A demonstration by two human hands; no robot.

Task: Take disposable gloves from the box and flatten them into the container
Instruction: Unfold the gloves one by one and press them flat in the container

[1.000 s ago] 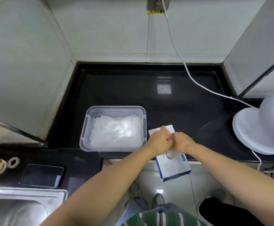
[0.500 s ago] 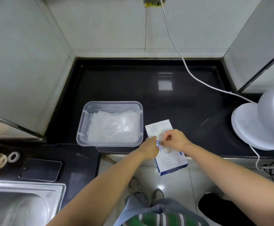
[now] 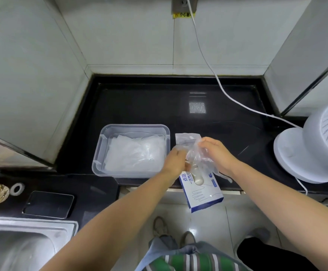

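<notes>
Holding a clear disposable glove (image 3: 193, 151) at mid-frame, just right of the container (image 3: 98, 153) and above the box (image 3: 204, 194), we judge it feather-light, limp and clingy, best taken by its edges. Our left hand (image 3: 176, 163) and right hand (image 3: 217, 153) both pinch it with curled fingers. It looks thin, crinkled and translucent.

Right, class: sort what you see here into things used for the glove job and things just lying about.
For the job: glove box, clear glove, container, left hand, right hand.
Lying about: phone, fan, tape roll, sink.
</notes>
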